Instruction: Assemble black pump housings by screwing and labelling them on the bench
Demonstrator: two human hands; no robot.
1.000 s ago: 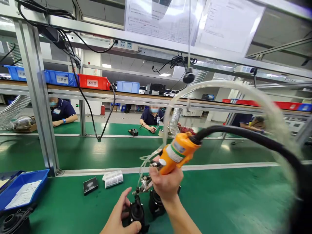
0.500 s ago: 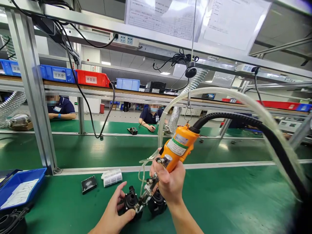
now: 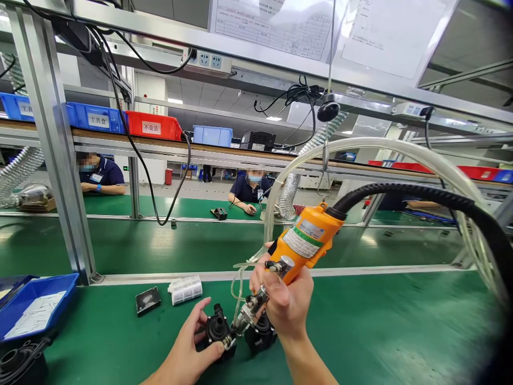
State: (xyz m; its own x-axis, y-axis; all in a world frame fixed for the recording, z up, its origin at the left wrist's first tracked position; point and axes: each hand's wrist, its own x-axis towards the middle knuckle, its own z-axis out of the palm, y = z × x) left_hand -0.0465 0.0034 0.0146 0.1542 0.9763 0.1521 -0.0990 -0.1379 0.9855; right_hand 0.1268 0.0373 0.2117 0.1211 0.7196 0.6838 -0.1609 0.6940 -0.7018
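My right hand (image 3: 286, 294) is wrapped round an orange electric screwdriver (image 3: 306, 240), tilted with its metal nose down to the left. A thick black cable and clear hoses run from it. Under my left hand (image 3: 192, 342), a black pump (image 3: 217, 327) stands on the green bench with its spout pointing up. My left thumb and fingers grip the pump from either side. The metal nose of the screwdriver reaches the pump's right edge; whether its tip sits on a screw I cannot make out. A second black pump (image 3: 260, 334) stands just right, partly behind the screwdriver.
A roll of white labels (image 3: 185, 290) and a small black block (image 3: 148, 301) lie behind my left hand. At left are a blue tray (image 3: 60, 307) of white slips and another black part (image 3: 22, 363). A metal post (image 3: 50, 144) rises there. Two people sit across the benches.
The screwdriver and my right hand have shifted slightly right and tilted more. The view has moved a little. My left hand keeps its grip on the pump.
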